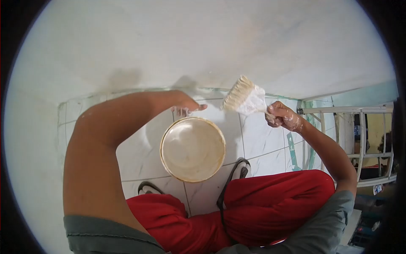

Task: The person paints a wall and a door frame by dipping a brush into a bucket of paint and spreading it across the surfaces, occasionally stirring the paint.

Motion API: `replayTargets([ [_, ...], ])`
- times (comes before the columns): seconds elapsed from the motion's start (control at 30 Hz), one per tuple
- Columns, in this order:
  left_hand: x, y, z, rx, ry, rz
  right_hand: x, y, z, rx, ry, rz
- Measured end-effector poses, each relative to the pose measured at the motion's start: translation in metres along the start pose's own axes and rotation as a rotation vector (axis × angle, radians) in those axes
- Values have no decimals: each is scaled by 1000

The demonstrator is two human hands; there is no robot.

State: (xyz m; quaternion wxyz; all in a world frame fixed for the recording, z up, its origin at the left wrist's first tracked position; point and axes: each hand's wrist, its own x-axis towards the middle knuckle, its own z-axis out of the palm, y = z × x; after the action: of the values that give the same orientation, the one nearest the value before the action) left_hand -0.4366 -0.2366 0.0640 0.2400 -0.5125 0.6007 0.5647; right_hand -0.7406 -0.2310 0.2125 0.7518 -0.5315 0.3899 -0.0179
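Observation:
A wide paint brush (245, 98) with pale, paint-soaked bristles and a white-smeared base is gripped by its handle in my right hand (282, 116). The bristles point up and left, close to the wall. White paint marks the fingers and wrist. Below and between my hands is a round pail (193, 150) with a stained rim and whitish inside. My left hand (186, 105) hangs right at the pail's far rim, thumb stretched out to the right and paint-smeared fingers pointing down. Nothing shows between them.
A pale wall (182, 42) rises in front, meeting a white tiled floor (262, 139) with green paint streaks. At the right stands a metal-framed rack (359, 146). My sandalled feet (243, 169) are close to the pail.

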Motion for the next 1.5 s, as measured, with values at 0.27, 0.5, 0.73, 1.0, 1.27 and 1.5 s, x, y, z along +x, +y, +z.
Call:
replayTargets([
  [0.27,-13,17,-2,112,-21,7,12,-3,-7,-557,521,-104],
  [0.5,-7,24,0,240,-2,47,7,-11,-24,-651,754,-243],
  [0.73,-5,25,1,311,4,29,-13,12,-48,-433,972,-398],
  [1.0,-12,28,-1,304,22,39,10,58,-4,-374,1063,-481],
  [1.27,-17,27,1,322,16,40,27,51,26,-874,808,-72],
  [1.5,-11,26,0,347,23,34,22,-54,-6,-1360,824,346],
])
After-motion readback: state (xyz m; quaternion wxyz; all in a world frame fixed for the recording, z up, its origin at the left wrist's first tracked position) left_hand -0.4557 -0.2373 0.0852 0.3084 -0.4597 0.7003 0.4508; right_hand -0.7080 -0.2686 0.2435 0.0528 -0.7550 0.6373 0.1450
